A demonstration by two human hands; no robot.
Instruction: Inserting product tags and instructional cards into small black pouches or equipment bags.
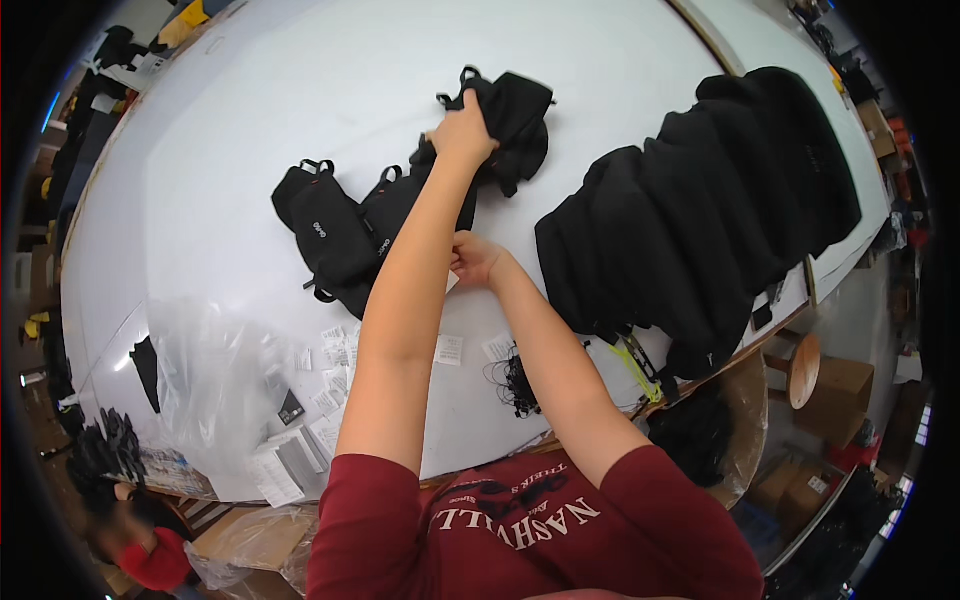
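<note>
My left hand (pixel 465 132) reaches far out and is closed on a small black bag (pixel 518 105) with a loop at its top. Closer in, my right hand (pixel 478 262) has its fingers bent together at the edge of another black bag (pixel 400 205); this bag is partly covered by my left forearm. A corner of a white tag (pixel 453 281) shows just below the right fingers, which seem to pinch it. Left of these, a third black bag (pixel 322 232) with a top loop and a small white mark lies flat on the white table (pixel 240 110).
A long row of overlapping black bags (pixel 690 200) covers the table's right side. Nearer me lie printed paper tags (pixel 280 470), clear plastic bags (pixel 215 385), a tangle of black strings (pixel 518 385) and a yellow-green strip (pixel 637 362). Another person in red (pixel 155 560) is at lower left.
</note>
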